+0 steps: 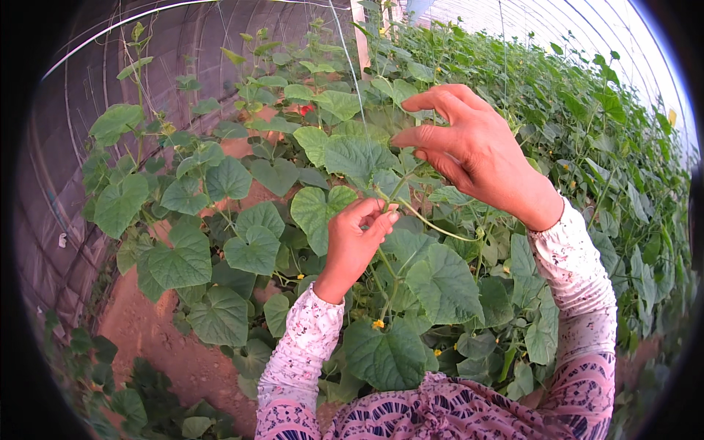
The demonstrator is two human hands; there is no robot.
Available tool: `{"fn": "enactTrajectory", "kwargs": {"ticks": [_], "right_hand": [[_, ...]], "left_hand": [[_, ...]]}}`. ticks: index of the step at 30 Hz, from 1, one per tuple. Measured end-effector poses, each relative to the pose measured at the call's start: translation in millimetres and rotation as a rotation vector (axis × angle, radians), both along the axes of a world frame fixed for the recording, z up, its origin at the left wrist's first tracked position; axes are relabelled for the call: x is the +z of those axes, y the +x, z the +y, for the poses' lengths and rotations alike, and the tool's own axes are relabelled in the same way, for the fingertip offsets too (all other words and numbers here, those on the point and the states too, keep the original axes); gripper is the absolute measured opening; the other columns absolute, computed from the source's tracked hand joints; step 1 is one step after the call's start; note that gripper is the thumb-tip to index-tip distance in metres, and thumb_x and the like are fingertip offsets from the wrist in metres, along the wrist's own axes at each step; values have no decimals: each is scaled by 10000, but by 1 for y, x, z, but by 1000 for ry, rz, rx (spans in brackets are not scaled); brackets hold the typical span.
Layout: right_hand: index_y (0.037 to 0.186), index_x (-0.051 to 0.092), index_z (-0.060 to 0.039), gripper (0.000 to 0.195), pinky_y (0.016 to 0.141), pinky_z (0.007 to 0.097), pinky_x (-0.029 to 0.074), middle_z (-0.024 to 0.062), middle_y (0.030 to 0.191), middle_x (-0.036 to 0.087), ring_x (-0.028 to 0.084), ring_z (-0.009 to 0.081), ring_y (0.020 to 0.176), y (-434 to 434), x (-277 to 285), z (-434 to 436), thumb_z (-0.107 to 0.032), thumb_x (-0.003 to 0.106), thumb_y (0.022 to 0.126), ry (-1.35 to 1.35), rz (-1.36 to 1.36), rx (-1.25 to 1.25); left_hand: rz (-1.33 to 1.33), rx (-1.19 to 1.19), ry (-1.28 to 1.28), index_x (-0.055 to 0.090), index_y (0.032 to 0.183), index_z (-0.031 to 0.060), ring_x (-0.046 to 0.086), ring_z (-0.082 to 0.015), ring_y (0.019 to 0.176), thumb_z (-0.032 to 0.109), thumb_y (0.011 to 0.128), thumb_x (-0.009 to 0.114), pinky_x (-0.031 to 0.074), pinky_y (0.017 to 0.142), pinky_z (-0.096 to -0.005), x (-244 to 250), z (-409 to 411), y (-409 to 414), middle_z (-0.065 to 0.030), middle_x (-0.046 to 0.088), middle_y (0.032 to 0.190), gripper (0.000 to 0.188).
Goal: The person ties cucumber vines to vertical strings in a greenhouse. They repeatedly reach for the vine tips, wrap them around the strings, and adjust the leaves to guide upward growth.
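My left hand (357, 236) pinches the green stem (387, 263) of a cucumber vine between thumb and fingertips, at about the middle of the view. Higher and to the right is my right hand (467, 146), its fingers spread and curled beside the upper leaves, with nothing seen in its grasp. A thin support string (352, 71) runs down from above to the leaves near both hands. From beside the left fingertips a slender pale-green tendril or stalk (437, 226) curves off to the right. Below it hangs a broad cucumber leaf (445, 283). A yellow flower (378, 324) sits lower on the vine.
More cucumber plants (550, 110) stand densely to the right and ahead. Bare reddish soil (148, 324) shows at the lower left. A dark sheeted wall (49, 181) bounds the left side, and a pale post (360, 41) rises at the back. Other strings hang from above.
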State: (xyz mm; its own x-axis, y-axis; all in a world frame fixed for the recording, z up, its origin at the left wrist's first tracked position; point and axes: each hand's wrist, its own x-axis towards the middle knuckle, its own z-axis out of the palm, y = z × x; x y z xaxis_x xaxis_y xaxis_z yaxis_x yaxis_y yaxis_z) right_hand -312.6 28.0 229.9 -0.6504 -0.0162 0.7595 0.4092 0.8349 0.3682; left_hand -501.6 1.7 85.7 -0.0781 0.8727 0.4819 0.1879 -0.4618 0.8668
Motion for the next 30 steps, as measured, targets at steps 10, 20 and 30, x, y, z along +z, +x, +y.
{"fn": "enactTrajectory", "kwargs": {"ticks": [10,20,30], "right_hand": [[801,661,-54,95,886,351,432,69,1063,608,504,223,1100,-13,19,22,-118,604,759,23,-406,-21],[1055,632,-41,402,982,434,378,277,1191,521,462,389,1185,-18,12,50,-395,574,872,-238,76,38],[1042,551,-3,256,547,180,433,11,761,573,515,48,553,-9,3,-42,-219,424,989,-1157,310,792]], "left_hand": [[-69,-228,-75,630,994,21,589,-72,730,194,905,588,474,598,-221,4,-12,-23,-19,656,919,199],[-130,-266,-143,624,1011,33,584,-69,732,182,897,604,431,584,-195,4,-13,-15,-2,617,833,189],[-98,-33,-141,615,895,56,640,-87,784,193,874,641,455,600,-200,-5,11,-26,-1,649,884,141]]}}
